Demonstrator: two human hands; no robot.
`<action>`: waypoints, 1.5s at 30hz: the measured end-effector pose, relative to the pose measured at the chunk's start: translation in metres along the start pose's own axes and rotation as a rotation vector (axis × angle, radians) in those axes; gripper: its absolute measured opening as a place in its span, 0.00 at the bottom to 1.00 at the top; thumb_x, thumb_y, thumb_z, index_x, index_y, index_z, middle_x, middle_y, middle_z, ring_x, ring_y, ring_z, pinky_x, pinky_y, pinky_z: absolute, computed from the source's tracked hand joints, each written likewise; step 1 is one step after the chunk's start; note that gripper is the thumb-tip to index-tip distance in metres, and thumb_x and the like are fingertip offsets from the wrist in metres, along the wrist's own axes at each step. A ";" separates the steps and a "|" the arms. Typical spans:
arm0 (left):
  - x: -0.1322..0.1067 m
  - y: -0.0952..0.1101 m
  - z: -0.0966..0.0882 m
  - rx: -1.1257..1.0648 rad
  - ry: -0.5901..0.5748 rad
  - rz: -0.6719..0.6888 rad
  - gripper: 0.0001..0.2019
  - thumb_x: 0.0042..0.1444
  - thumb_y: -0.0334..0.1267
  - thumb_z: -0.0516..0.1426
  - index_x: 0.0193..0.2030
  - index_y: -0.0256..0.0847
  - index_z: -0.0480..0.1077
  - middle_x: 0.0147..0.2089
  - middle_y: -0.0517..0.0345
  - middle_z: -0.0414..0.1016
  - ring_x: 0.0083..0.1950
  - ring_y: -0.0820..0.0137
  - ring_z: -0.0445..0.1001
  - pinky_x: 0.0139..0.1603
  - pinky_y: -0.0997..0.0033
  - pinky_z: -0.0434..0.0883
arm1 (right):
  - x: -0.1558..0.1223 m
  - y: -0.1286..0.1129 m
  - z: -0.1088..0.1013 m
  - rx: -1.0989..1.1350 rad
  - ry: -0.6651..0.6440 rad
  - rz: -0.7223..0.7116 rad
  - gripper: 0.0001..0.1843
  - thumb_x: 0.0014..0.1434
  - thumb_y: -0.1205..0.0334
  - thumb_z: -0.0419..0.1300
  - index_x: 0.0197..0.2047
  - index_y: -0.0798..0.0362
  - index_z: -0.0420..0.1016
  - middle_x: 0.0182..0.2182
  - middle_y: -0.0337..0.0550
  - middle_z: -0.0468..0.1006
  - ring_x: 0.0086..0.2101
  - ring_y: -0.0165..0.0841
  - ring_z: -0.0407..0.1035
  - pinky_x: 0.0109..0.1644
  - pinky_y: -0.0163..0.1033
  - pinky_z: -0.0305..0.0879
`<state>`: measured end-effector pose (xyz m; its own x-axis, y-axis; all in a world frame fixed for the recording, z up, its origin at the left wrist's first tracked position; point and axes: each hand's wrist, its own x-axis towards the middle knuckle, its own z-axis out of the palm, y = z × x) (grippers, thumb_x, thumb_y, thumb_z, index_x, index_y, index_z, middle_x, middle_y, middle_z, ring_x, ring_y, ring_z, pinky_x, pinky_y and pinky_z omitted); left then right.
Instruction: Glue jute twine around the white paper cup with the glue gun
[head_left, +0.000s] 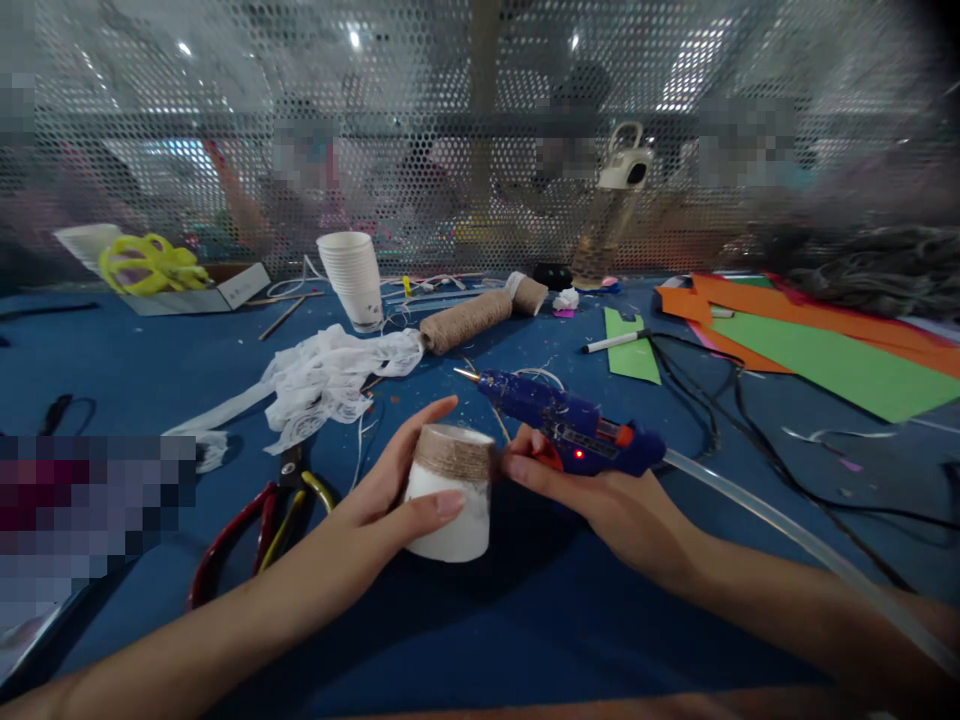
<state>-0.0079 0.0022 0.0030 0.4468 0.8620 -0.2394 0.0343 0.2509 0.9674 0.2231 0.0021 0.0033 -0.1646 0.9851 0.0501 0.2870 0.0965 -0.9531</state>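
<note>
My left hand (405,490) is wrapped round a white paper cup (454,510) that stands upside down. Brown twine (454,458) is wound in a band round the cup's upper part. In my right hand (577,490) is a blue hot glue gun (570,415), its metal nozzle pointing left above the cup. A red light glows on the gun's side, and a long clear glue stick (787,545) sticks out of its back end. The fingertips of my right hand are close to the twine; whether they pinch its end I cannot make out.
Pliers with red and yellow handles (262,530) lie left of my left hand. Beyond are white lace (322,375), a twine roll (469,320), stacked paper cups (352,275) and a bottle (607,215). Coloured paper (840,350) and a black cable (780,450) lie right.
</note>
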 end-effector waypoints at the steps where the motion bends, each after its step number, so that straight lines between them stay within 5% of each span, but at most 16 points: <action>1: 0.000 0.001 0.001 -0.016 0.023 -0.005 0.37 0.59 0.50 0.66 0.73 0.65 0.56 0.70 0.65 0.71 0.72 0.54 0.63 0.70 0.61 0.58 | 0.001 0.000 0.000 -0.017 0.003 -0.004 0.07 0.59 0.54 0.65 0.32 0.47 0.76 0.32 0.35 0.81 0.38 0.36 0.75 0.52 0.42 0.70; 5: 0.003 0.001 0.005 -0.121 0.115 0.008 0.41 0.57 0.49 0.68 0.74 0.56 0.56 0.69 0.60 0.74 0.72 0.53 0.64 0.69 0.62 0.62 | 0.003 0.001 0.001 -0.005 0.017 -0.007 0.08 0.59 0.53 0.65 0.34 0.47 0.79 0.34 0.36 0.83 0.39 0.36 0.77 0.52 0.42 0.73; 9: 0.006 -0.001 0.004 -0.139 0.157 0.034 0.34 0.55 0.48 0.69 0.67 0.51 0.64 0.66 0.56 0.77 0.69 0.53 0.68 0.63 0.64 0.67 | 0.001 0.003 0.001 0.015 0.035 -0.019 0.07 0.58 0.53 0.66 0.36 0.47 0.81 0.36 0.37 0.85 0.41 0.38 0.78 0.54 0.45 0.74; 15: 0.006 0.000 0.004 -0.213 0.146 -0.074 0.32 0.55 0.52 0.68 0.65 0.56 0.67 0.64 0.61 0.78 0.65 0.55 0.73 0.53 0.69 0.70 | 0.001 0.002 0.001 0.008 0.034 -0.045 0.08 0.59 0.53 0.66 0.37 0.47 0.83 0.37 0.38 0.85 0.42 0.37 0.79 0.53 0.43 0.76; 21: 0.003 0.002 0.006 -0.274 0.115 -0.111 0.33 0.58 0.56 0.63 0.69 0.58 0.65 0.66 0.60 0.78 0.67 0.52 0.72 0.58 0.62 0.69 | -0.002 0.002 0.000 0.032 0.028 -0.050 0.07 0.59 0.52 0.67 0.37 0.45 0.81 0.43 0.39 0.86 0.48 0.41 0.79 0.60 0.49 0.73; 25: 0.000 0.005 0.006 -0.160 0.056 -0.020 0.40 0.52 0.53 0.69 0.70 0.52 0.63 0.68 0.53 0.76 0.70 0.47 0.68 0.61 0.59 0.68 | -0.004 0.001 -0.001 -0.017 0.025 -0.044 0.10 0.57 0.51 0.68 0.40 0.45 0.80 0.45 0.41 0.86 0.48 0.43 0.79 0.58 0.50 0.74; 31: 0.001 0.004 0.002 -0.059 0.121 0.026 0.25 0.56 0.47 0.68 0.60 0.47 0.73 0.60 0.53 0.82 0.66 0.47 0.72 0.63 0.56 0.67 | -0.004 -0.003 -0.001 0.045 -0.048 -0.065 0.08 0.59 0.54 0.67 0.41 0.46 0.79 0.44 0.41 0.85 0.48 0.41 0.79 0.56 0.46 0.75; 40: -0.001 0.007 0.004 -0.112 0.200 0.017 0.41 0.47 0.45 0.73 0.67 0.50 0.64 0.60 0.52 0.80 0.65 0.47 0.74 0.54 0.63 0.73 | 0.000 0.008 0.004 0.151 0.091 0.015 0.12 0.54 0.56 0.69 0.41 0.46 0.76 0.41 0.40 0.86 0.44 0.39 0.81 0.54 0.46 0.77; 45: -0.003 0.005 0.002 -0.084 0.149 0.005 0.39 0.45 0.48 0.73 0.64 0.50 0.67 0.55 0.53 0.82 0.59 0.51 0.77 0.52 0.64 0.71 | 0.001 0.005 0.003 0.125 0.128 -0.024 0.08 0.53 0.57 0.69 0.37 0.47 0.77 0.37 0.37 0.82 0.40 0.36 0.79 0.50 0.41 0.78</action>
<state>-0.0069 0.0003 0.0091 0.3093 0.9176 -0.2499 -0.0454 0.2767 0.9599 0.2218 0.0031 -0.0021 -0.0462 0.9936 0.1029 0.1634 0.1091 -0.9805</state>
